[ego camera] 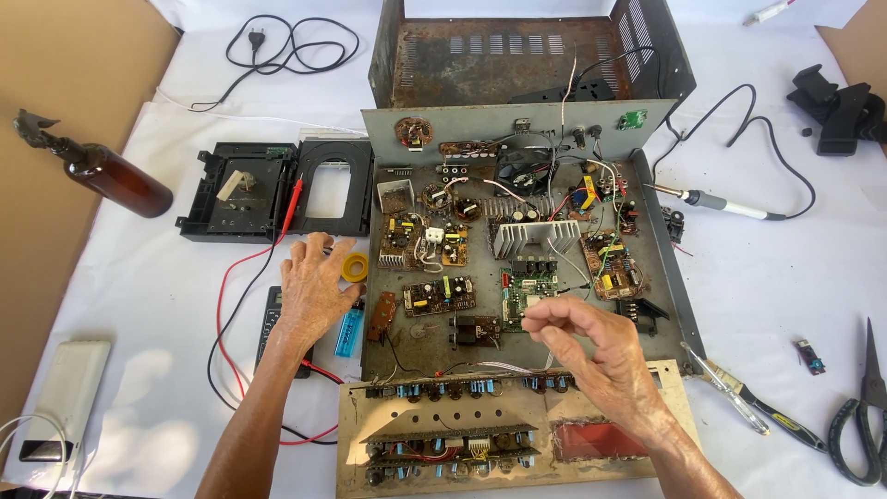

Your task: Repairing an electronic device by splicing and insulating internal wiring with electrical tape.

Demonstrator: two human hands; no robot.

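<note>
**Hands over an opened amplifier**

The left hand [314, 286] lies flat, fingers spread, on the multimeter [273, 319], holding nothing, beside the yellow tape [355, 268]. The right hand [591, 346] hovers over the chassis [665, 268], fingertips pinched together; whether it grips anything is unclear.

Open amplifier chassis [670, 277] flat on white cloth, circuit boards exposed; yellow tape roll [355, 267] just beside its left edge.

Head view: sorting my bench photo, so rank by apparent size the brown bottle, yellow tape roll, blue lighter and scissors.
1. brown bottle
2. scissors, partly cut off by the frame edge, so its rank against the bottle is unsure
3. blue lighter
4. yellow tape roll, close to the lighter, beside the left hand
</note>
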